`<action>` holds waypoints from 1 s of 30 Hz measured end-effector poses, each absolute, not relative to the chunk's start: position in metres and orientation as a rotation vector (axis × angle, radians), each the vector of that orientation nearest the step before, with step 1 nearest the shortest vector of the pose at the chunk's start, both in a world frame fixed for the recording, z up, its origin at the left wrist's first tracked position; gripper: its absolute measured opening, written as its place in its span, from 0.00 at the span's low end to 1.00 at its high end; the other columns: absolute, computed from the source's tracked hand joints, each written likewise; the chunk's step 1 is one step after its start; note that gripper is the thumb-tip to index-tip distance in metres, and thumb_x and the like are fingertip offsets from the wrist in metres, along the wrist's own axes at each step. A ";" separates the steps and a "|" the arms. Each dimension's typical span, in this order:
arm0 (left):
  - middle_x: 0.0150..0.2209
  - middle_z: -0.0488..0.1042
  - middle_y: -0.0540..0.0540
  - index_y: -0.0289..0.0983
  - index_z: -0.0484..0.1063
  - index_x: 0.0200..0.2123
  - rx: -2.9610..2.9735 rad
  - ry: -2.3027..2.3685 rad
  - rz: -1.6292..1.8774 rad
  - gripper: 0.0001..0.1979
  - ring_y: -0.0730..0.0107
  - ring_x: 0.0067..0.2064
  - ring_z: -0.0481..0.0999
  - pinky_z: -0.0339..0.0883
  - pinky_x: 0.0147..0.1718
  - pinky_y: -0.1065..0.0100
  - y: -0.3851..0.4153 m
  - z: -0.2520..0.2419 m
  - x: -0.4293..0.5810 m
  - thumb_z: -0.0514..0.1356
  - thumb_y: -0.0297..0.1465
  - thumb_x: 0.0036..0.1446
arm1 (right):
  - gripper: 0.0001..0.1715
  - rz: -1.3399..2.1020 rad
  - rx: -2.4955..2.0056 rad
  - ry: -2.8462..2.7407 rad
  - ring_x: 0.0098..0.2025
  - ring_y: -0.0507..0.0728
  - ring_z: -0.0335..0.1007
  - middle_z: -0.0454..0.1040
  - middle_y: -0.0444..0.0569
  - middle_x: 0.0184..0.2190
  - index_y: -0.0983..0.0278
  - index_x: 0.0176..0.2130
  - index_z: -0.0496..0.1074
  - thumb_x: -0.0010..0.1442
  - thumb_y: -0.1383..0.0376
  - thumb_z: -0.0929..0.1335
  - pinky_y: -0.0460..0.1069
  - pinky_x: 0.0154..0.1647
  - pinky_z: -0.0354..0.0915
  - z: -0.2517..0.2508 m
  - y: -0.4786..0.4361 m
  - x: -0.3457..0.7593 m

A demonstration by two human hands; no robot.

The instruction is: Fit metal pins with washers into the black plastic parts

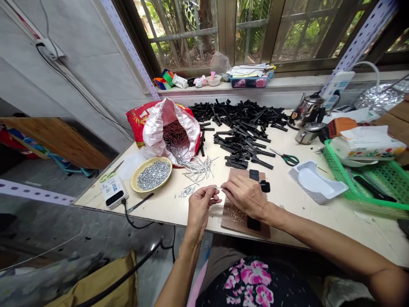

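My left hand [204,201] and my right hand [245,197] meet above the front of the table. Both are pinched closed on a thin silvery metal pin [218,188], which shows in the short gap between their fingertips. Under my right hand lies a brown board [230,221] with pale crumbs and several black pieces [254,224] on it. Left of my left hand are small loose metal bits [185,192] and a pile of long metal pins [200,168]. A yellow bowl [136,184] full of small metal parts stands farther left.
A red and white bag [137,123] of rods lies open at the back left. Behind the board are heaped black clamp-like parts [243,136]. To the right are green-handled scissors [290,159], a white tray [315,181], a green basket [348,194] and a metal kettle [308,108].
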State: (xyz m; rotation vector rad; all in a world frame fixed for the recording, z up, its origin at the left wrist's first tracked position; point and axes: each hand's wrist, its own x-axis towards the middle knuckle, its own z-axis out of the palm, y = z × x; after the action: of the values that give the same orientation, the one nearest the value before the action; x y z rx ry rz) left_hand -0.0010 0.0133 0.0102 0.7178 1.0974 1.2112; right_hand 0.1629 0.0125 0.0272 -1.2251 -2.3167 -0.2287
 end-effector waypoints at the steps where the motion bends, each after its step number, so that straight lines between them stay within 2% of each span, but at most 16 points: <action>1: 0.26 0.75 0.47 0.29 0.75 0.33 0.725 1.098 1.201 0.15 0.80 0.23 0.70 0.71 0.26 0.73 0.013 0.009 0.000 0.68 0.34 0.44 | 0.08 -0.244 -1.226 -2.316 0.34 0.54 0.62 0.71 0.47 0.31 0.63 0.35 0.71 0.64 0.65 0.63 0.49 0.32 0.50 0.026 0.012 0.164; 7: 0.27 0.75 0.48 0.31 0.77 0.34 0.955 1.213 1.214 0.14 0.78 0.25 0.71 0.71 0.30 0.71 0.010 0.005 0.002 0.65 0.37 0.48 | 0.09 -0.273 -1.228 -2.344 0.34 0.55 0.63 0.72 0.47 0.31 0.63 0.35 0.71 0.65 0.65 0.62 0.50 0.33 0.50 0.020 0.012 0.169; 12: 0.26 0.75 0.48 0.33 0.77 0.33 1.126 1.296 1.166 0.14 0.75 0.25 0.73 0.70 0.31 0.71 0.013 0.004 -0.002 0.64 0.38 0.49 | 0.11 0.029 -1.300 -2.272 0.34 0.52 0.66 0.73 0.45 0.31 0.63 0.37 0.70 0.66 0.63 0.61 0.48 0.33 0.53 0.019 0.012 0.169; 16: 0.26 0.75 0.48 0.33 0.77 0.33 1.121 1.261 1.126 0.13 0.76 0.25 0.73 0.70 0.31 0.71 0.015 0.004 -0.003 0.64 0.38 0.49 | 0.09 0.104 -1.301 -2.242 0.35 0.52 0.68 0.73 0.45 0.33 0.63 0.38 0.70 0.65 0.63 0.62 0.47 0.34 0.55 0.017 0.012 0.168; 21: 0.26 0.75 0.48 0.33 0.77 0.31 1.120 1.248 1.085 0.13 0.75 0.25 0.73 0.69 0.31 0.72 0.015 0.003 -0.003 0.64 0.38 0.49 | 0.14 0.001 -1.342 -2.284 0.33 0.54 0.68 0.73 0.47 0.30 0.65 0.34 0.71 0.67 0.62 0.60 0.48 0.33 0.56 0.018 0.012 0.169; 25: 0.24 0.74 0.48 0.32 0.77 0.30 1.080 1.238 1.066 0.13 0.75 0.24 0.72 0.68 0.29 0.72 0.016 0.002 -0.004 0.64 0.38 0.48 | 0.10 0.146 -1.280 -2.288 0.36 0.53 0.68 0.71 0.50 0.35 0.65 0.40 0.69 0.66 0.63 0.61 0.46 0.33 0.59 0.013 0.011 0.172; 30: 0.21 0.73 0.49 0.32 0.77 0.29 1.128 1.237 1.008 0.13 0.73 0.25 0.73 0.68 0.29 0.72 0.017 0.002 0.000 0.65 0.38 0.46 | 0.12 0.258 -1.256 -2.277 0.34 0.53 0.67 0.69 0.49 0.33 0.65 0.38 0.69 0.67 0.65 0.58 0.46 0.33 0.61 0.005 0.005 0.180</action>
State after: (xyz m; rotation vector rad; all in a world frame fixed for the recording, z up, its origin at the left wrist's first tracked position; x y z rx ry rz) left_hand 0.0001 0.0171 0.0020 1.1282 1.2365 1.0079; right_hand 0.1805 0.0050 0.0052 -1.2563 -2.2765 0.2580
